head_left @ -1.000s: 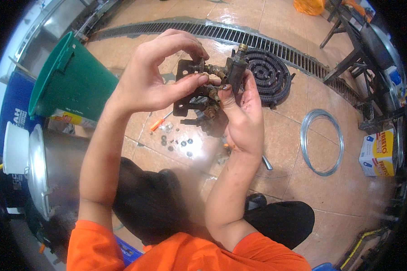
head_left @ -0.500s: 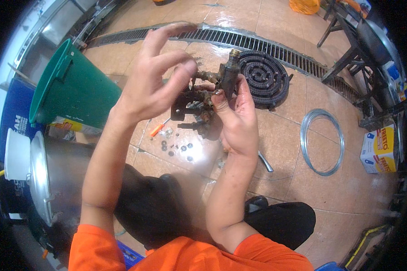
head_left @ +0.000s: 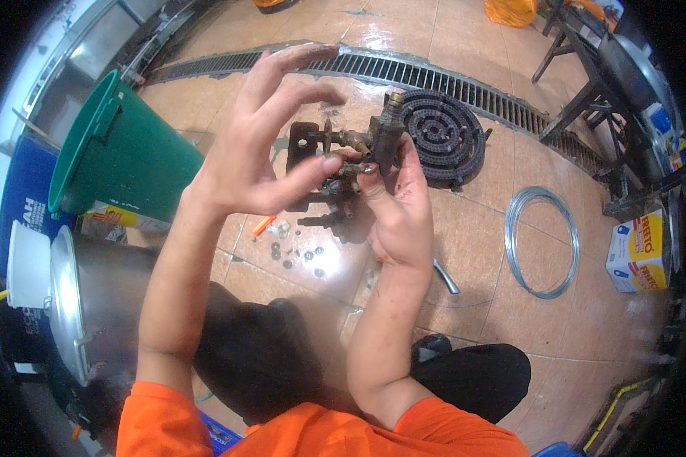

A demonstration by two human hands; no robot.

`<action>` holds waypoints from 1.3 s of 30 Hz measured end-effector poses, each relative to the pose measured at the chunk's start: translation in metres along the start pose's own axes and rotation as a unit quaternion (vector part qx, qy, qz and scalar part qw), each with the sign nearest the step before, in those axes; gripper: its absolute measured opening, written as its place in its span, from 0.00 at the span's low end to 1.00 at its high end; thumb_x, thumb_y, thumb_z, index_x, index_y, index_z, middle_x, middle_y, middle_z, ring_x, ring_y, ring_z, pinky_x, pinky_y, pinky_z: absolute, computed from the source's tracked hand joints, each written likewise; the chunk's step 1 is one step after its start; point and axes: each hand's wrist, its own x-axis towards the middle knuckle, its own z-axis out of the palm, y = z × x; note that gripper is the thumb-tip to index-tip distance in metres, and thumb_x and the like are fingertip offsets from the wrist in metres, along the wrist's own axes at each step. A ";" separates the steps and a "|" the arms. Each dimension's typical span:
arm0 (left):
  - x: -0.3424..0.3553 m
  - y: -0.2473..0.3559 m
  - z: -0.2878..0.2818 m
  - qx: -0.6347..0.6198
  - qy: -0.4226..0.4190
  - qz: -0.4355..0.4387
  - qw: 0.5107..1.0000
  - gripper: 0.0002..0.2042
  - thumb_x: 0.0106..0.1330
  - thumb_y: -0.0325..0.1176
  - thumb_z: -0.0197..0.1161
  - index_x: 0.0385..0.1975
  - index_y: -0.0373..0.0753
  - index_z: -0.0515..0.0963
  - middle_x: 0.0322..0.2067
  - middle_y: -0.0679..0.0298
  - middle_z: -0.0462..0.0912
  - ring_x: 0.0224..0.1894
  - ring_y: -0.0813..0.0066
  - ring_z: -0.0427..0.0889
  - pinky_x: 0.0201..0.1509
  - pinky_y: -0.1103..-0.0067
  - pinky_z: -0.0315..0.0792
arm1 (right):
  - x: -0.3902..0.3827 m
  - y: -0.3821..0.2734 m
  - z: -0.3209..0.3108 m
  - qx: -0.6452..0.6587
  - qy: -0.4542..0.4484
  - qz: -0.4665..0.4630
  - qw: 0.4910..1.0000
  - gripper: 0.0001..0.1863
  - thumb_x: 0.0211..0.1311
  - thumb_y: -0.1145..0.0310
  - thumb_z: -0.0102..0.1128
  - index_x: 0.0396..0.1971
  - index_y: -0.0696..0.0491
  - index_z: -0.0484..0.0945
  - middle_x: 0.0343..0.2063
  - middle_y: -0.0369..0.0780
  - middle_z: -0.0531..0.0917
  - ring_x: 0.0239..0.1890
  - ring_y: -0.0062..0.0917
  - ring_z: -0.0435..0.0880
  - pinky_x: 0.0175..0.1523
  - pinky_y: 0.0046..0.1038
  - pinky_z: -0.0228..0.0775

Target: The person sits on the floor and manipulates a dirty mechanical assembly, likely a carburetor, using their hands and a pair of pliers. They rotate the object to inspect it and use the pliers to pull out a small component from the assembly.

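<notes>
My right hand (head_left: pixel 405 217) is closed round a grimy metal gas valve assembly (head_left: pixel 386 137) with several brass and dark valve stems and a flat dark bracket. It is held up over the floor, with a brass threaded end at its top. My left hand (head_left: pixel 244 164) is open, its fingers spread and arched above the bracket. Its thumb tip reaches in at the middle valve; whether it touches cannot be told. Below the assembly, several small black rings (head_left: pixel 287 255) lie on the tiles beside an orange-handled screwdriver (head_left: pixel 264 225), partly hidden.
A round black cast-iron burner (head_left: pixel 453 141) lies beyond my right hand, near a floor drain grate (head_left: pixel 503 105). To the right are a coil of wire (head_left: pixel 513 245) and a yellow-white box (head_left: pixel 634 255). A green bin (head_left: pixel 145 152) and lidded pot (head_left: pixel 114 282) stand left.
My left hand has opened wider, its fingers lifting off the bracket and its thumb moving right toward the middle valve. The right hand keeps hold of the assembly, nearly in place.
</notes>
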 end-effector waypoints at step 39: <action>-0.002 0.028 -0.005 -0.033 0.151 0.201 0.967 0.23 0.63 0.61 0.60 0.37 0.46 0.80 0.51 0.47 0.74 0.53 0.49 0.79 0.61 0.45 0.66 | -0.002 -0.018 0.019 -0.150 -0.081 -0.387 0.906 0.13 0.55 0.73 0.68 0.35 0.50 0.72 0.47 0.55 0.77 0.48 0.38 0.81 0.49 0.34 0.80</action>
